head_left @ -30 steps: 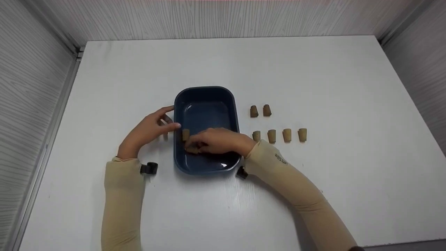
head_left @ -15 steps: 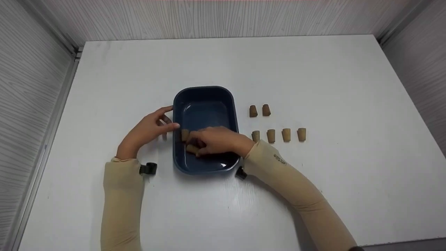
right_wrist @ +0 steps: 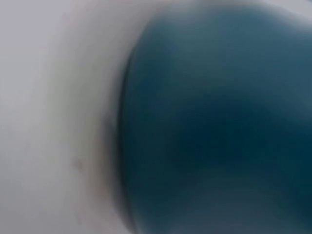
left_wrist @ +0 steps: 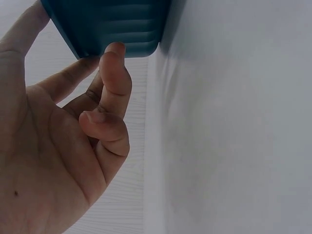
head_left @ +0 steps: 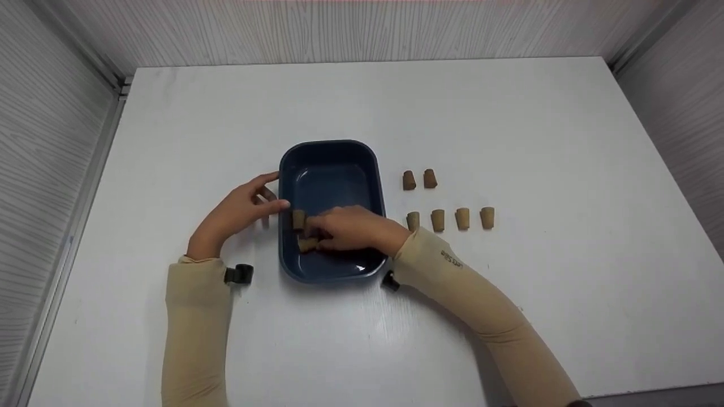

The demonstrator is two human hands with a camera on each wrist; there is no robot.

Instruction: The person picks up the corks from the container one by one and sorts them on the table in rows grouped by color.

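A deep blue rectangular tray (head_left: 334, 278) stands mid-table. My left hand (head_left: 240, 208) is at its left side in the head view, thumb tip over the rim and forefinger touching the outer wall. In the left wrist view, the other fingers of this hand (left_wrist: 63, 126) are loosely bent beside the tray (left_wrist: 112, 24). Inside the tray, my right hand (head_left: 353, 229) grips a cork (head_left: 309, 226) with bent fingers, its grip partly hidden. A second cork (head_left: 298, 219) stands beside it along the left wall. A third cork (head_left: 307, 245) lies tilted by the thumb.
Two darker corks (head_left: 419, 179) sit on the white table (head_left: 498, 124) right of the tray. Nearer, a row of several lighter corks (head_left: 462, 219) begins beside the right sleeve (head_left: 452, 271). Patterned panels (head_left: 362, 31) border the table. The right wrist view is blurred.
The right hand has shifted its fingers slightly inside the tray. The lower cork has turned and moved a little towards the left wall. The left hand stays at the tray's side.
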